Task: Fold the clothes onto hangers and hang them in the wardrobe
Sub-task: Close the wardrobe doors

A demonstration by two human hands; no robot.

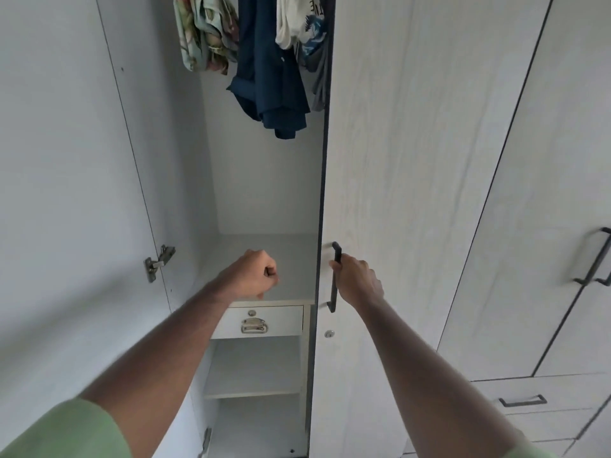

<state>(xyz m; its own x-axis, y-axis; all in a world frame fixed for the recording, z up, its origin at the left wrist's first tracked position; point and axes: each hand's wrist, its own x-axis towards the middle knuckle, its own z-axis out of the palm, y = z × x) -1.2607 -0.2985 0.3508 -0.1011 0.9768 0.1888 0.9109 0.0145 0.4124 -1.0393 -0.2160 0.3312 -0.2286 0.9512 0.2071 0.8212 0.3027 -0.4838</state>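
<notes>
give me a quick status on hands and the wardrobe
Right hand gripping door handle; left hand fisted, empty. Clothes hanging inside wardrobe. Nothing in the way.

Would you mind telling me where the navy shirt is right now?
In the head view, the navy shirt hangs inside the open wardrobe at top centre, between a floral garment on its left and a white printed one on its right.

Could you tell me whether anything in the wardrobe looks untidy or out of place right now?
Mildly, yes. The navy shirt hangs bunched, its hem uneven and lower than the floral shirt and the white printed top beside it. Otherwise nothing stands out; the right hand grips the door handle.
</notes>
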